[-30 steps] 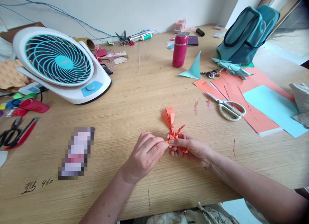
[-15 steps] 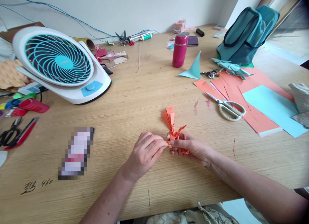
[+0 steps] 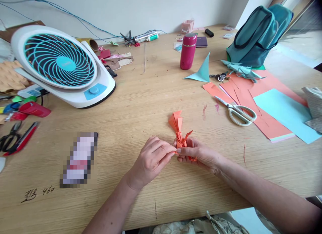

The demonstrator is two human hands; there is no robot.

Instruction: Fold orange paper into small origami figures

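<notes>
An orange folded paper figure (image 3: pixel 178 126) is between my hands, just above the wooden table. Its pleated end points away from me, and thin folded points stick out to the side. My right hand (image 3: pixel 198 151) is closed around its lower body, thumb on top. With fingertips and thumb together, my left hand (image 3: pixel 154 156) pinches a small folded tip at the figure's near left side. Fingers partly hide that tip and the lower folds.
White-handled scissors (image 3: pixel 238 113) lie at right by orange and blue paper sheets (image 3: pixel 281 106). Behind them are a folded teal paper figure (image 3: pixel 243 71), keys (image 3: pixel 218 77) and a magenta flask (image 3: pixel 188 52). A fan (image 3: pixel 65 66) stands left, above a blurred-out flat object (image 3: pixel 79 160).
My left fingers have shifted slightly toward the right thumb, covering more of the pinched tip. The right hand keeps its hold on the figure, nearly still.
</notes>
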